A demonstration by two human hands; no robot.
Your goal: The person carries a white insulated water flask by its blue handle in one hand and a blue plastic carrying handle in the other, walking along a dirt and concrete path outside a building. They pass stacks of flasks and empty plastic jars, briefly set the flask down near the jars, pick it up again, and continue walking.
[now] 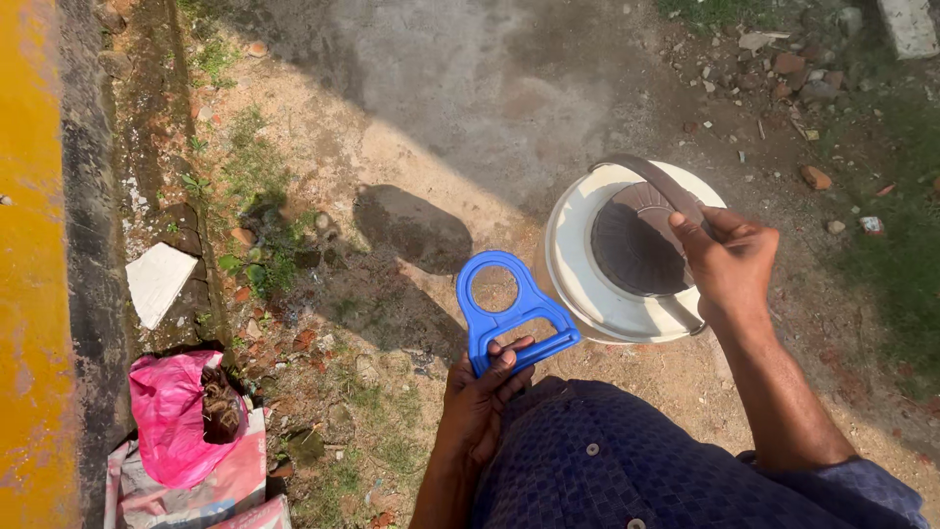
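Note:
My left hand [482,394] grips the lower bar of a blue plastic carrying handle [509,306] with a round ring at its top, held out in front of my dark blue checked shirt. My right hand [727,264] is closed on the brown bail handle [654,181] of a white plastic bucket [580,264]. The bucket stands or hangs just over sandy ground; I cannot tell which. A dark round lid or object [632,245] fills its inside.
A pink plastic bag [168,416] lies on printed sacks at the lower left. A white flat piece [157,281] rests beside a dark kerb and a yellow wall [29,264]. Stones and brick bits [815,177] litter the upper right.

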